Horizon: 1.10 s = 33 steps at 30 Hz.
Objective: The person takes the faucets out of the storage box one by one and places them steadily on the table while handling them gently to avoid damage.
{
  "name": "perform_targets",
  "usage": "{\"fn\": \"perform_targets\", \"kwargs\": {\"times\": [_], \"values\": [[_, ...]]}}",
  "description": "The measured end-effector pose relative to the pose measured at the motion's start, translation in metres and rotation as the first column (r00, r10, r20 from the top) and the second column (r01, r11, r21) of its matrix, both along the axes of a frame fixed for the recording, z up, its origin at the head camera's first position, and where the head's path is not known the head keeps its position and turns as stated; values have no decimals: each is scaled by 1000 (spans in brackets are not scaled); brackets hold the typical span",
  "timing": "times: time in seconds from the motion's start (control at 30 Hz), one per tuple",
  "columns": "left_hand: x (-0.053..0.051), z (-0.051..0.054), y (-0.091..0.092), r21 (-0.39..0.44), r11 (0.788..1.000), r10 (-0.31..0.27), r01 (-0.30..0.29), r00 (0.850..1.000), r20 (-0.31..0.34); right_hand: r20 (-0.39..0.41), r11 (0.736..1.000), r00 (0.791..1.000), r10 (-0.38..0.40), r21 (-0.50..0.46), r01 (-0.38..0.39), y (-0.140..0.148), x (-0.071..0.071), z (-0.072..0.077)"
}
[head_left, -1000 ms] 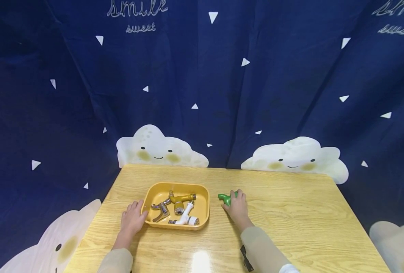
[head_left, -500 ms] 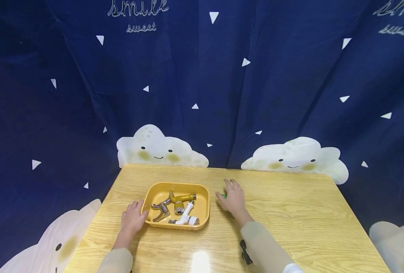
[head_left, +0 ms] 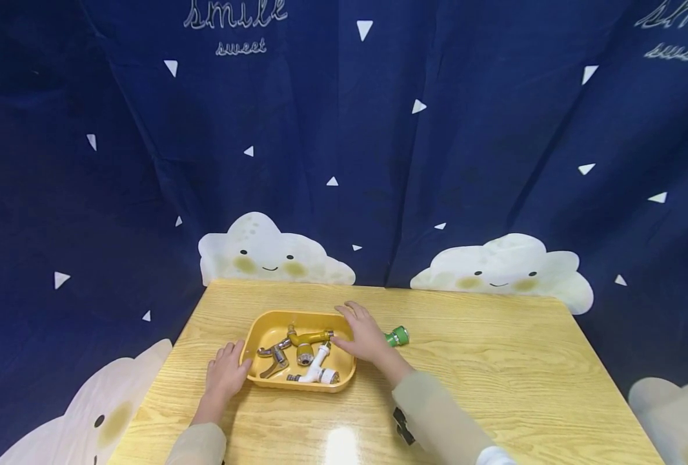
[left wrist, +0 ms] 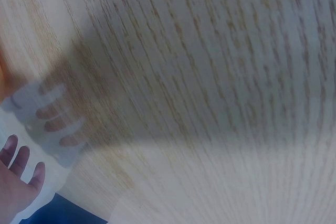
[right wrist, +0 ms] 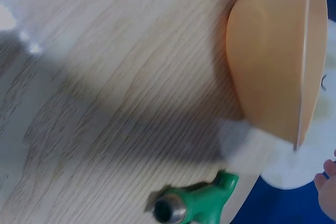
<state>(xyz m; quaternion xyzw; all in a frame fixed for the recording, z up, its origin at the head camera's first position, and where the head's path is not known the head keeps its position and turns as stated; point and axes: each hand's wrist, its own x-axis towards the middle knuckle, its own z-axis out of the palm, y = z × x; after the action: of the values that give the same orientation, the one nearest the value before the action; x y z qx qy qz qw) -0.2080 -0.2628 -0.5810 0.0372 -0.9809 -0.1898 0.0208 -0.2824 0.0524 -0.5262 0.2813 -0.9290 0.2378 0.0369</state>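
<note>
A yellow plastic tray (head_left: 270, 330) sits on the wooden table. Inside lie a golden-yellow tap (head_left: 315, 337), a chrome tap (head_left: 278, 355) and a white tap (head_left: 315, 371). At the tray's left side rests my left hand (head_left: 226, 371), its fingers extended along the outside and thumb by the rim. My right hand (head_left: 366, 336) reaches over the right rim with spread fingers, holding nothing; whether it touches the rim I cannot tell. Just right of that hand a green tap (head_left: 399, 336) lies on the table, partly hidden by it; the right wrist view shows this green tap (right wrist: 205, 203) beside the tray.
The wooden table (head_left: 495, 374) extends to the right of the green tap. Behind it hangs a dark blue curtain (head_left: 379, 161) with white clouds and triangles. A black strap device (head_left: 403, 426) shows under the right sleeve.
My right hand has let go of the green tap, which stays on the table, and has moved left to the tray's right rim. The left hand has not moved.
</note>
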Motion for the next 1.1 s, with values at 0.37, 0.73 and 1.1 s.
{"fn": "perform_targets", "kwargs": {"times": [0.37,0.73,1.1], "values": [[1,1,0,16,1000,6,-7,1000,22,81,971,982,173,155,-184,-31,17,4],[1,2,1,17,1000,2,-2,1000,5,124,914,962,242,304,-269,-41,26,-5],[2,1,1,34,999,2,-2,1000,10,134,852,944,302,406,-330,-42,30,-11]]}}
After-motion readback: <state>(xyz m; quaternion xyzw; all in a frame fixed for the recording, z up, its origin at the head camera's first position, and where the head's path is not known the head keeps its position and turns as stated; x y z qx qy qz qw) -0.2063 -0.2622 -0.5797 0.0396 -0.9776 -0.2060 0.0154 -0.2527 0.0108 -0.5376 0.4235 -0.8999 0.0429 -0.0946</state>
